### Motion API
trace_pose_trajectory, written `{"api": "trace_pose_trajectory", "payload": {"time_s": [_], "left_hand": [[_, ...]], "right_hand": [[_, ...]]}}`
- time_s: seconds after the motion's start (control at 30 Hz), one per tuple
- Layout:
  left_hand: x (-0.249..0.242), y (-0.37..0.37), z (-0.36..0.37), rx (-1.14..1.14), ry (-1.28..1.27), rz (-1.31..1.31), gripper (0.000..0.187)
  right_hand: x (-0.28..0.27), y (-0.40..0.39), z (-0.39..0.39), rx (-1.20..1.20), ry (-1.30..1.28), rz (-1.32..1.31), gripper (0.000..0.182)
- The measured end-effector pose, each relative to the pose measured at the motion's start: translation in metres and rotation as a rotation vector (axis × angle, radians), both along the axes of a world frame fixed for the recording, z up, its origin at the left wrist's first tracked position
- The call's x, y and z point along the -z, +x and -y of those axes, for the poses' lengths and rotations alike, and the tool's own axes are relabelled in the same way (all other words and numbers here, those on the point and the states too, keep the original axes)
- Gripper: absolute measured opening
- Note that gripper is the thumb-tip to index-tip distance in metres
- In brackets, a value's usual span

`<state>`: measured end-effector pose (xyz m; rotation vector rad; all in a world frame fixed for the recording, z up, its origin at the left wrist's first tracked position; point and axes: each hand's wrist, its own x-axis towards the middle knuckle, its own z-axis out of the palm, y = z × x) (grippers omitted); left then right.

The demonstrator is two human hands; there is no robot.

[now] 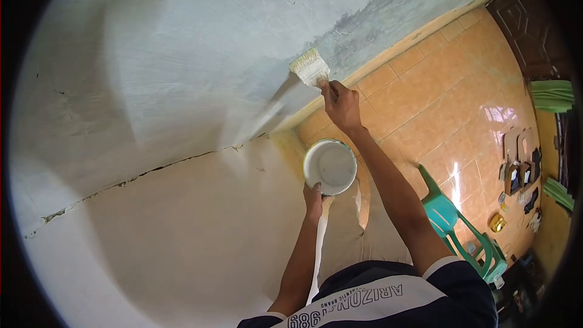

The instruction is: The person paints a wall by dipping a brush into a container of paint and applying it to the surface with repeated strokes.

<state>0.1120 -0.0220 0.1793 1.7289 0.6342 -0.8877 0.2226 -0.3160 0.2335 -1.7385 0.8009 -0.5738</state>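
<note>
A wide brush (pixel 311 68) with pale, paint-coated bristles is held by its handle in my right hand (pixel 343 108), and its bristles are at the wall (pixel 243 42). Below it, my left hand (pixel 313 199) grips the near rim of a round white bucket (pixel 330 167), thumb at the inside edge. Whitish paint shows inside the bucket. The wall has pale, chalky patches, with a darker grey damp-looking band right of the brush.
An orange tiled floor (pixel 425 97) lies at the right, with a green plastic chair (pixel 443 212) on it. Farther right are small items and a golden pot (pixel 497 223). A cracked line runs along the wall corner at left. A dark door (pixel 525 30) stands at the upper right.
</note>
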Motion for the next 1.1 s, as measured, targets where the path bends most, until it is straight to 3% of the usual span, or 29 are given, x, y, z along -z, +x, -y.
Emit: {"api": "trace_pose_trajectory", "payload": {"time_s": [0.17, 0.23, 0.33, 0.43, 0.53, 0.63, 0.73, 0.87, 0.97, 1.1], "left_hand": [[-0.005, 0.002, -0.001, 0.177, -0.031, -0.061, 0.045], [-0.012, 0.004, 0.001, -0.007, -0.031, -0.216, 0.047], [0.003, 0.016, -0.019, -0.068, -0.215, -0.303, 0.052], [0.005, 0.021, -0.024, -0.034, -0.318, -0.226, 0.052], [0.004, 0.026, -0.023, -0.042, -0.248, -0.241, 0.053], [0.001, 0.031, -0.025, -0.060, -0.264, -0.319, 0.052], [0.011, 0.026, -0.034, -0.203, -0.370, -0.324, 0.053], [0.000, 0.026, -0.025, -0.182, -0.360, -0.324, 0.053], [0.006, 0.025, -0.026, -0.160, -0.320, -0.326, 0.052], [0.001, 0.027, -0.019, -0.122, -0.294, -0.284, 0.049]], "right_hand": [[0.026, -0.017, -0.002, 0.033, 0.039, -0.238, 0.037], [0.000, -0.020, 0.001, 0.062, 0.133, -0.236, 0.041], [-0.081, -0.010, 0.010, 0.032, 0.125, -0.040, 0.040], [-0.117, -0.019, 0.008, 0.008, 0.138, -0.015, 0.044], [-0.103, -0.014, 0.003, 0.067, 0.100, -0.007, 0.043], [-0.022, 0.003, 0.001, 0.051, -0.033, 0.003, 0.044], [0.003, -0.005, -0.002, 0.036, -0.014, -0.110, 0.044], [0.056, -0.018, -0.010, 0.021, 0.030, -0.349, 0.037], [0.013, -0.017, -0.006, 0.084, 0.093, -0.217, 0.039], [-0.084, -0.011, 0.010, 0.038, 0.178, -0.140, 0.041]]}}
